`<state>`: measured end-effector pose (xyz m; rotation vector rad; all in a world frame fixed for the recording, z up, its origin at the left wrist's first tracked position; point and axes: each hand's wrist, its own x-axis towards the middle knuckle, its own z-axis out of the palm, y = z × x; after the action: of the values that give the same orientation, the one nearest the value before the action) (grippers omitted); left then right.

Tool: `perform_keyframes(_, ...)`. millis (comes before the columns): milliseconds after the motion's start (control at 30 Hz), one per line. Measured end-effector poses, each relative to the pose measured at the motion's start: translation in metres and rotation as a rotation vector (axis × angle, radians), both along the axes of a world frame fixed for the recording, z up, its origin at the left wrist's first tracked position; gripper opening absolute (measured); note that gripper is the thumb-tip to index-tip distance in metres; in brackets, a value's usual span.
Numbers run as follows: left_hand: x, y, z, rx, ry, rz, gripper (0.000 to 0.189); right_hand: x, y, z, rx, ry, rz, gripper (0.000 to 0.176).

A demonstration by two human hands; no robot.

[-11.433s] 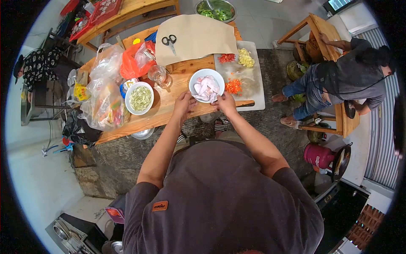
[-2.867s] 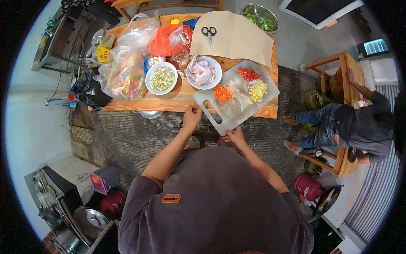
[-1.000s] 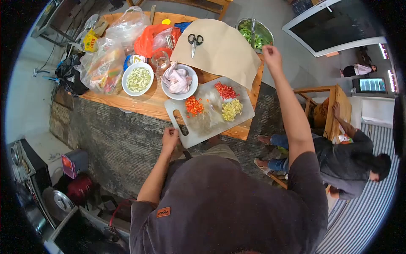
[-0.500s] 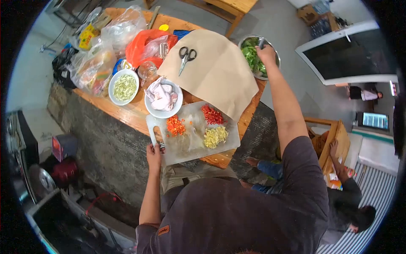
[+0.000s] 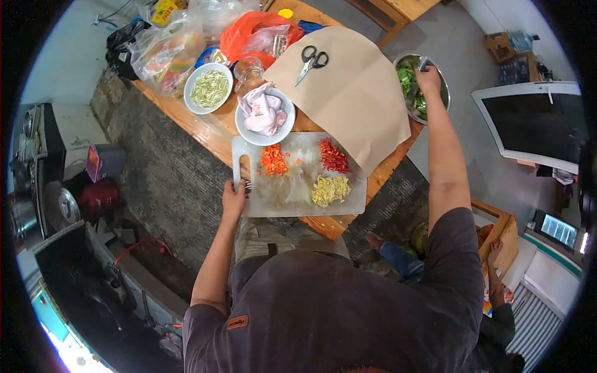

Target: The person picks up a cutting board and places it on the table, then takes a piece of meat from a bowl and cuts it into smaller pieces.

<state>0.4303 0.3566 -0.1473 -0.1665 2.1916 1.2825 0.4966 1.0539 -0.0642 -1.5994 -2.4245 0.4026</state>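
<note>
My left hand (image 5: 234, 199) is closed on the handle end of the white cutting board (image 5: 280, 202), near a fork-like utensil. Orange (image 5: 273, 160), red (image 5: 334, 156) and yellowish (image 5: 330, 190) chopped piles lie on the board. My right hand (image 5: 429, 81) grips a knife over a metal bowl (image 5: 445, 93) of green leaves (image 5: 405, 79). Raw chicken (image 5: 262, 112) fills a white bowl (image 5: 247, 135) behind the board. Pale green strips (image 5: 209, 89) sit in another white bowl (image 5: 188, 102). Black-handled scissors (image 5: 309, 62) rest on brown paper (image 5: 354, 87).
Plastic bags (image 5: 168, 56), a red bag (image 5: 258, 34) and a glass mug (image 5: 250, 71) stand on the wooden table (image 5: 205, 140). At the lower right, another person's hand (image 5: 495, 252) rests by a wooden stand (image 5: 507, 239). A sink (image 5: 93, 298) is lower left.
The view has shifted, so the table and its things appear further right and higher. Both hands keep their holds on the board and the knife.
</note>
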Motion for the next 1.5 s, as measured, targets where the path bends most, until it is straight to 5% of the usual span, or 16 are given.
perform_keyframes(300, -0.004, -0.010, -0.010, -0.028, 0.040, -0.086, 0.032, 0.022, -0.016, 0.061, 0.123, 0.039, 0.031, 0.048)
perform_keyframes(500, -0.015, -0.019, -0.005, -0.090, 0.117, -0.275, 0.035, 0.082, -0.071, 0.141, 0.318, 0.376, 0.002, 0.042)
perform_keyframes(567, -0.020, -0.023, 0.005, -0.185, 0.098, -0.344, 0.037, 0.108, -0.085, 0.163, 0.254, 0.757, 0.115, 0.034)
perform_keyframes(800, -0.058, -0.044, -0.002, -0.031, 0.081, -0.487, 0.045, 0.169, -0.282, 0.248, 0.127, 0.954, -0.121, 0.029)
perform_keyframes(1033, -0.098, -0.062, -0.006, 0.252, -0.008, -0.465, 0.038, 0.183, -0.457, 0.214, -0.344, 1.104, -0.200, 0.010)
perform_keyframes(1167, -0.110, -0.060, 0.031, 0.187, 0.261, -0.596, 0.029, 0.168, -0.543, 0.163, -0.685, 1.144, -0.313, 0.007)
perform_keyframes(1367, -0.107, -0.042, 0.057, 0.195, 0.347, -0.860, 0.027, 0.145, -0.618, 0.090, -1.041, 1.124, -0.246, 0.048)
perform_keyframes(1500, -0.093, -0.023, 0.060, 0.202, 0.578, -0.995, 0.025, 0.142, -0.637, 0.061, -1.227, 1.155, -0.268, 0.030)
